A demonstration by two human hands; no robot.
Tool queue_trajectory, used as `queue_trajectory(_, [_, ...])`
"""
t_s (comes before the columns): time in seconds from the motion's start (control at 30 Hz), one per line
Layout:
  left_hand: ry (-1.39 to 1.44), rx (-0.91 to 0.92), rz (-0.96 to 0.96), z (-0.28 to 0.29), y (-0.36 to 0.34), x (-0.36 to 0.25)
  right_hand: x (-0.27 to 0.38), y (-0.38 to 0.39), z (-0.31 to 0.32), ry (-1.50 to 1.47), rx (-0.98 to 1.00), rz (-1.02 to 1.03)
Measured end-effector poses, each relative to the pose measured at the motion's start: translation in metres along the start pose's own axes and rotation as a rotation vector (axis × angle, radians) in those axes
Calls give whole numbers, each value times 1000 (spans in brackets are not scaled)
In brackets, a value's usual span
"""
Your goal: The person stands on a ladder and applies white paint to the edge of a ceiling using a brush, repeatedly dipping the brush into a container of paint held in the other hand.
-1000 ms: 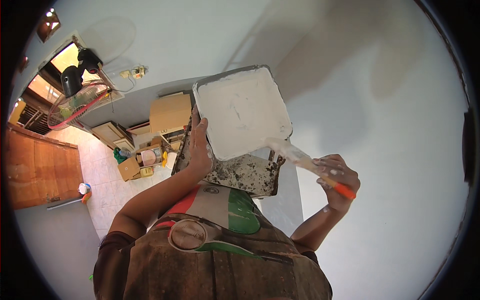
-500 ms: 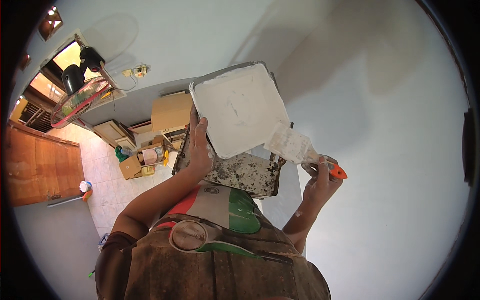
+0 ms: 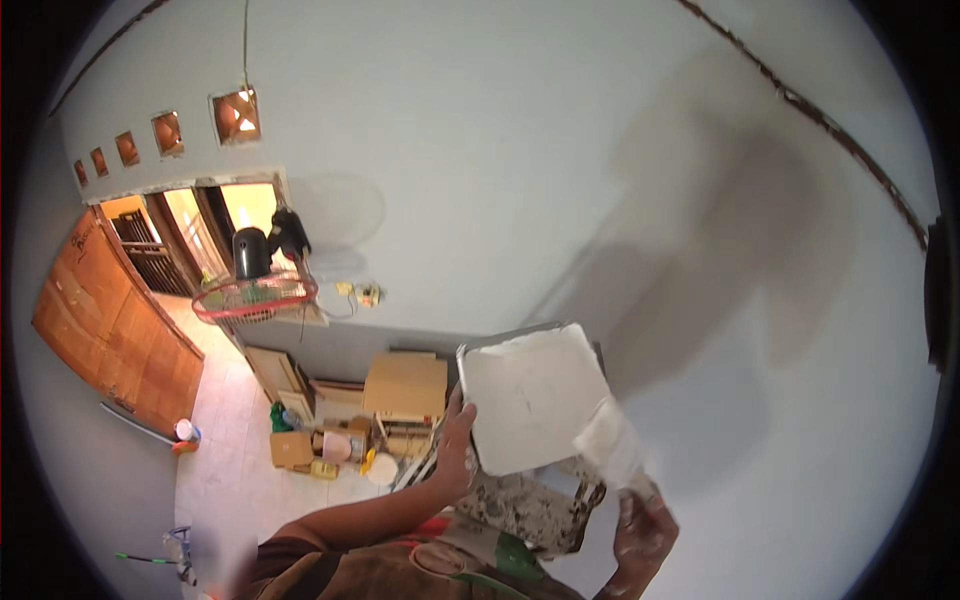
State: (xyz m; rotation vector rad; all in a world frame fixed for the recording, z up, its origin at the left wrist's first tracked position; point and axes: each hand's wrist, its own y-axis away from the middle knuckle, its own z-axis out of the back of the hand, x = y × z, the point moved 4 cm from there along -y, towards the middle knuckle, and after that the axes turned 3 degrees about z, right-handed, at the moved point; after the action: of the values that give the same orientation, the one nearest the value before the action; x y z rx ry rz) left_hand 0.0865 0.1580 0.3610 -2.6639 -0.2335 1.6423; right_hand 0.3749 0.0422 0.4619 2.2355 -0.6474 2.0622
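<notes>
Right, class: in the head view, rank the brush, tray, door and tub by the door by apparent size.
1. Door and tray: too close to rank
2. Brush
3. Tub

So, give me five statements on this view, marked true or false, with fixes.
1. The right hand grips a wide, flat brush coated white. True.
2. The left hand also grips the brush. False: it is against the left side of a square, grey-rimmed container.
3. A red-and-black caged fan shows left of the container. True.
4. The container's contents are bright red. False: they are white.
5. A tan cardboard box appears left of the container. True.
</notes>
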Motion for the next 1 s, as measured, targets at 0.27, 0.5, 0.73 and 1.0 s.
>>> queue_trajectory(0.27, [440, -184, -33, 23, -40, -64, -20, -50, -92, -875, 93, -584])
queue_trajectory(0.5, [419, -366, -140, 56, -61, -90, -19, -76, -160, -815, 292, -780])
queue_trajectory(0.73, [396, -281, -228, 68, -98, -120, -1, -121, -203, -652, 725, -576])
queue_trajectory(1.0, [507, -251, -218, 65, -144, -124, 109, -220, -295, -636, 665, 74])
